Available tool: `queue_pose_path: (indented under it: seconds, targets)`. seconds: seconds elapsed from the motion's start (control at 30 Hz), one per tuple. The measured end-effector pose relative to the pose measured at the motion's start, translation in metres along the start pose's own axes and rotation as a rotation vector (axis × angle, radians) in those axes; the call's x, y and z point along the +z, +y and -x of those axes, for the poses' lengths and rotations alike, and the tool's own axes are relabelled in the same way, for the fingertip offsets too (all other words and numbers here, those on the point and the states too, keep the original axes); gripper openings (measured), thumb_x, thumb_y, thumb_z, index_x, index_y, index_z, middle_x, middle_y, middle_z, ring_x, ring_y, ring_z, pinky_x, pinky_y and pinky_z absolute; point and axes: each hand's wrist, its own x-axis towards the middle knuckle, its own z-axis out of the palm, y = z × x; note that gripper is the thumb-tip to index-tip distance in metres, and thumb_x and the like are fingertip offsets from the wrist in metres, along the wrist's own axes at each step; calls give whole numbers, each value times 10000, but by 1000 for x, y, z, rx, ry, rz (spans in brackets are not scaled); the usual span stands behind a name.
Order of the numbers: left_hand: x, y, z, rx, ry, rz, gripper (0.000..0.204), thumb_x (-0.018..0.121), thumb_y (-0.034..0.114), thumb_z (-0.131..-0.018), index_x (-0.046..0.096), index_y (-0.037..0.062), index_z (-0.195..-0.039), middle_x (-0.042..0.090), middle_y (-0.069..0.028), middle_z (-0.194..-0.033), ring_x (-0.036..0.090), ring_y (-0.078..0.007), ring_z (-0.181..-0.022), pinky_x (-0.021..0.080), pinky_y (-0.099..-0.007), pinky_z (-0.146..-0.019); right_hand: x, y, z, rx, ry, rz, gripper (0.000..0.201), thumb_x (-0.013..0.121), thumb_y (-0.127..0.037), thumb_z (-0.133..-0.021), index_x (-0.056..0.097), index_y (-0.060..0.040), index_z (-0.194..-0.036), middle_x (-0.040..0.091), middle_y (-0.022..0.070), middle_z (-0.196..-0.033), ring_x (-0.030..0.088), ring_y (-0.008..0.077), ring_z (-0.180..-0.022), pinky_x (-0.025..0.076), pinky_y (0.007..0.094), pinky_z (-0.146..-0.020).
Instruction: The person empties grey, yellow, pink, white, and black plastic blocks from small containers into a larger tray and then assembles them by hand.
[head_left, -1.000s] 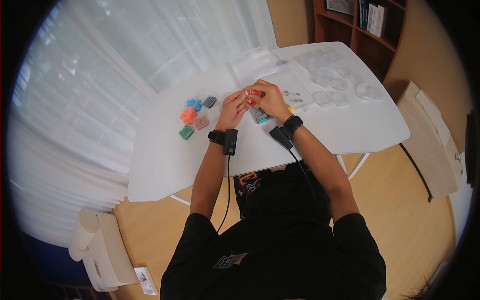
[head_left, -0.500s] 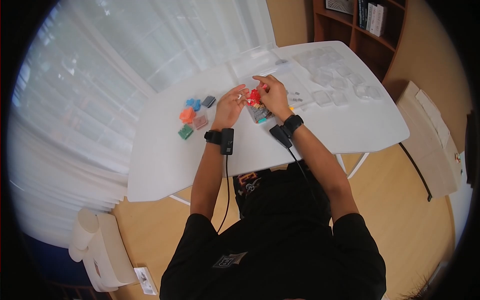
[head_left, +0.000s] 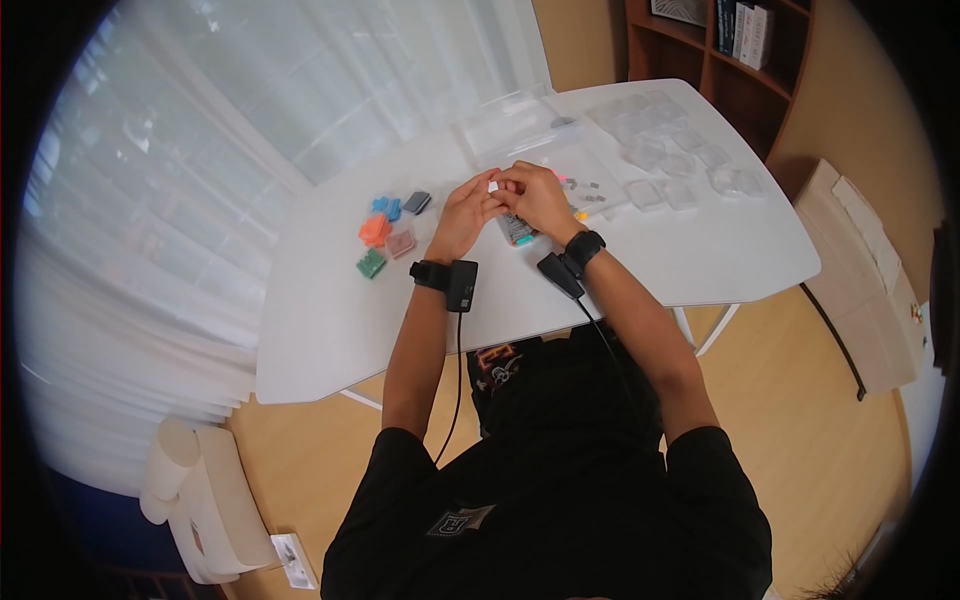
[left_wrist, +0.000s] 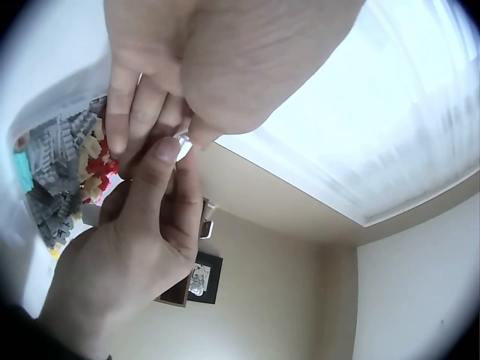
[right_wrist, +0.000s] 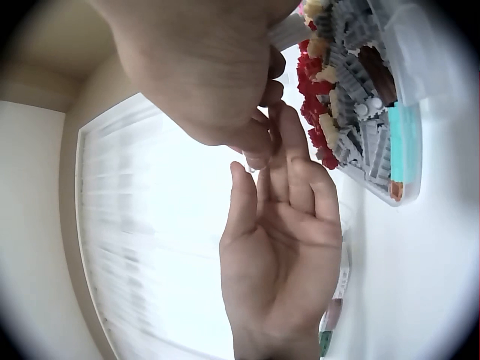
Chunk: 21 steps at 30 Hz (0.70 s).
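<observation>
In the head view both hands meet above a clear box of small bricks. Thumb and index finger of my left hand (head_left: 465,213) pinch a small white piece (head_left: 493,186), while the left palm faces up with its other fingers loosely bent. My right hand (head_left: 537,198) grips the same piece from the other side; in the left wrist view its thumb (left_wrist: 161,161) lies right against the white piece (left_wrist: 182,147). Fingers hide most of the piece. Below the hands, the box (right_wrist: 409,169) holds grey, red, tan and turquoise bricks.
On the left of the white table (head_left: 330,340) lie blue (head_left: 387,208), orange (head_left: 375,232), green (head_left: 371,264) and dark grey (head_left: 417,203) brick groups. Several clear containers (head_left: 645,196) spread over the right side. An open clear lid (head_left: 505,135) stands at the back.
Half a second ago the hands were apart, the right one at the red bricks in the box and the left one turned up beside it. Now they are together again at the white piece.
</observation>
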Motion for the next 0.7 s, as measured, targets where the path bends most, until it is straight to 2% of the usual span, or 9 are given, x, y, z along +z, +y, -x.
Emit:
queue_pose_path:
  seconds: [0.03, 0.1, 0.13, 0.2, 0.33, 0.53, 0.63, 0.7]
  targets:
    - [0, 0, 1, -1, -1, -1, 359, 417, 198, -997, 460, -55, -1247, 587, -153, -1140, 612, -214, -1015, 486, -333, -898, 0, 0, 0, 0, 1, -1, 163, 670, -78, -732, 689, -61, -894, 601, 78, -750, 585, 254, -684, 467, 337, -618]
    - [-3, 1, 2, -40, 77, -140, 324, 478, 222, -977, 532, -35, -1165, 642, -124, -1021, 640, -185, -926, 505, -297, -808, -1, 0, -1, -37, 27, 21, 141, 678, -94, -733, 692, -58, -869, 618, 92, -773, 591, 275, -686, 469, 348, -621]
    - [-5, 0, 2, -41, 77, -140, 324, 478, 222, -977, 532, -35, -1165, 642, -124, -1021, 640, -185, -926, 505, -297, -808, -1, 0, -1, -37, 27, 21, 141, 678, -94, -733, 692, -58, -869, 618, 92, -773, 591, 275, -686, 469, 348, -621]
    - [-5, 1, 2, -74, 124, -201, 288, 534, 233, -951, 593, -21, -1073, 668, -91, -919, 650, -154, -854, 498, -259, -721, -4, -2, -1, -32, 1, 24, 122, 684, -109, -734, 694, -53, -843, 626, 104, -782, 593, 292, -679, 471, 359, -625]
    - [-2, 2, 3, -34, 132, -247, 261, 556, 227, -939, 619, -14, -1017, 671, -76, -878, 644, -133, -823, 484, -242, -691, -3, -2, 0, -24, 0, 5, 115, 686, -115, -736, 694, -47, -829, 627, 109, -768, 595, 293, -671, 474, 357, -628]
    - [-12, 4, 3, -15, 22, -174, 237, 532, 201, -949, 622, -12, -998, 643, -46, -859, 582, -96, -740, 464, -229, -691, -4, -4, 0, -16, -30, -81, 128, 700, -104, -738, 694, -36, -847, 645, 110, -768, 607, 240, -654, 485, 310, -616]
    - [-16, 6, 2, -33, -33, -158, 234, 515, 194, -956, 617, -12, -1000, 623, -36, -837, 558, -94, -722, 457, -233, -689, -4, -2, 0, 29, -56, -141, 140, 706, -85, -739, 692, -20, -862, 646, 101, -756, 599, 199, -640, 485, 290, -609]
    - [-20, 6, 2, -28, -68, -136, 227, 512, 191, -957, 611, -11, -988, 622, -41, -828, 552, -97, -711, 455, -237, -682, -4, -3, -1, 134, -100, -289, 155, 707, -75, -738, 689, -6, -876, 641, 103, -737, 595, 179, -632, 487, 290, -607]
